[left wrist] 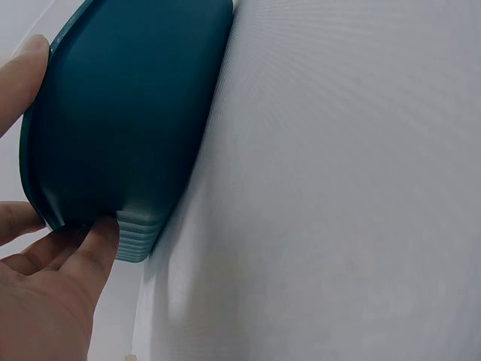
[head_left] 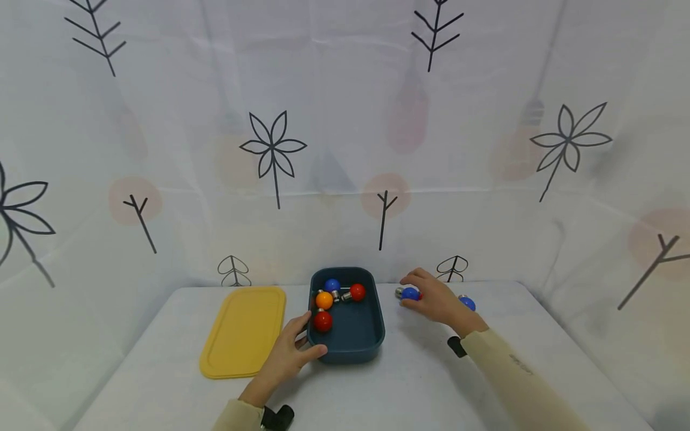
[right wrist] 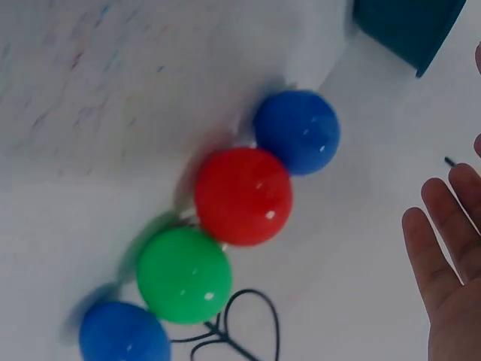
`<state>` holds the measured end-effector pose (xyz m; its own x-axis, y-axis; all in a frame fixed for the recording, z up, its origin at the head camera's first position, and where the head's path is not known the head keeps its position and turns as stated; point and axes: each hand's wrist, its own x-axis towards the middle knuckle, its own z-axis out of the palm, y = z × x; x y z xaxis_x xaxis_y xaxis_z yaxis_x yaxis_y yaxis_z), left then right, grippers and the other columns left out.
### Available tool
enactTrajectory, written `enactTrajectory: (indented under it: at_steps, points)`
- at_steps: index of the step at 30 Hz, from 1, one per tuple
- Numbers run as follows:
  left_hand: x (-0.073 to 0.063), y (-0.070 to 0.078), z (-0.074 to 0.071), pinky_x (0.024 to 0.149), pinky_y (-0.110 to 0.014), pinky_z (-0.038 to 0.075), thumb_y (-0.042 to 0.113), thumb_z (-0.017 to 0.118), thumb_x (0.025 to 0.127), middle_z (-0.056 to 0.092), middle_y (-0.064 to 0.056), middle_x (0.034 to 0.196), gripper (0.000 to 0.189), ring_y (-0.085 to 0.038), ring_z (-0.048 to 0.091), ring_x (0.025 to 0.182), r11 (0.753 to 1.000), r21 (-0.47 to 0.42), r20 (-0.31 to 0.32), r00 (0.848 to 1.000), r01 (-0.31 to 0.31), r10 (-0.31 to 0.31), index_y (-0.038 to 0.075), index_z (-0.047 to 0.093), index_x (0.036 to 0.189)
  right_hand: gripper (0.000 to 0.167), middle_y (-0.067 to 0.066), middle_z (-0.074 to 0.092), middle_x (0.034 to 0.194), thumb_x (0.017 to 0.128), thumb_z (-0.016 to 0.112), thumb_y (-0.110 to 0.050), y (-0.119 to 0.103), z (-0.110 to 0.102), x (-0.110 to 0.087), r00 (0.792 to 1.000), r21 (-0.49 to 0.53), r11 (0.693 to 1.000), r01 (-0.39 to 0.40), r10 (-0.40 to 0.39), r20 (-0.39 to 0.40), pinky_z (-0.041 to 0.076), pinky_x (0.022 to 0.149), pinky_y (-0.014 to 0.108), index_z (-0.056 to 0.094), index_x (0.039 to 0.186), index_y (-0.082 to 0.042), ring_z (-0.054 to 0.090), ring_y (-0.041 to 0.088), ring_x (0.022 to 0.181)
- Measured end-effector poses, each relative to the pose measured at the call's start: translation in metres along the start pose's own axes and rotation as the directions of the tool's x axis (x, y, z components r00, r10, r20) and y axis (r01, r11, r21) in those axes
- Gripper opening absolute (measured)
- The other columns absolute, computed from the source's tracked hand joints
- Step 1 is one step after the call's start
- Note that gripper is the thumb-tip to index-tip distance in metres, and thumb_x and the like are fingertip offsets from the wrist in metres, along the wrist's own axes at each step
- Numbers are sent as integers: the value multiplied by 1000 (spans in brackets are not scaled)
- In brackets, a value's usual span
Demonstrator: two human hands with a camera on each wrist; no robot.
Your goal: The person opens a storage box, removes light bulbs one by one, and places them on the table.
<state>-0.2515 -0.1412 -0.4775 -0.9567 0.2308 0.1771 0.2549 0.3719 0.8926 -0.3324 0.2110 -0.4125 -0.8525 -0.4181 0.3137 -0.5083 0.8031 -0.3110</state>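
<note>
My left hand [head_left: 291, 353] grips the near left corner of a dark teal plastic bin [head_left: 353, 338], its thumb at the rim and its fingers against the outer side. In the left wrist view, curled fingers [left wrist: 94, 259] press on the bin wall [left wrist: 135, 113]. Inside the bin lie small round coloured bulbs with silvery bases: a blue bulb [head_left: 332, 285], an orange bulb [head_left: 324, 300] and two red ones. My right hand [head_left: 439, 302] reaches over loose bulbs on the table. Its fingers [right wrist: 443, 226] are extended, apart from the row of a red bulb [right wrist: 244, 197], a green bulb [right wrist: 184, 275] and two blue ones.
A yellow lid-like tray [head_left: 245, 332] lies flat left of the bin. The white-covered table [head_left: 388, 401] meets a white patterned cloth [head_left: 334, 149] behind. Part of the loose row is hidden behind my right hand in the head view.
</note>
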Motion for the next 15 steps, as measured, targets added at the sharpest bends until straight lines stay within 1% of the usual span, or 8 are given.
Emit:
enactTrajectory:
  at_steps: [5, 10, 15]
  points:
    - [-1, 0, -1, 103, -47, 41, 30, 78, 81, 35, -18, 146, 86, -36, 35, 133, 1000, -7, 1, 1000, 3, -3, 4, 31, 148, 43, 3, 55, 118, 83, 74, -37, -15, 5, 7, 998, 17, 998, 56, -56, 2, 52, 92, 45, 64, 118, -15, 56, 25, 106]
    - [-1, 1, -1, 103, -48, 40, 29, 78, 81, 35, -18, 146, 86, -37, 35, 134, 1000, -17, 0, 1000, 1, -1, 3, 31, 148, 40, 0, 56, 117, 83, 75, -33, -31, 8, 12, 995, 12, 995, 101, -101, 0, 54, 89, 41, 64, 118, -17, 56, 19, 104]
    - [0, 0, -1, 104, -49, 40, 28, 78, 81, 35, -18, 147, 85, -38, 35, 134, 1000, -24, -1, 1000, -1, 1, 3, 31, 148, 43, 0, 56, 117, 82, 77, -29, -45, 11, 16, 992, 27, 992, 126, -127, 21, 54, 88, 39, 64, 119, -12, 56, 19, 103]
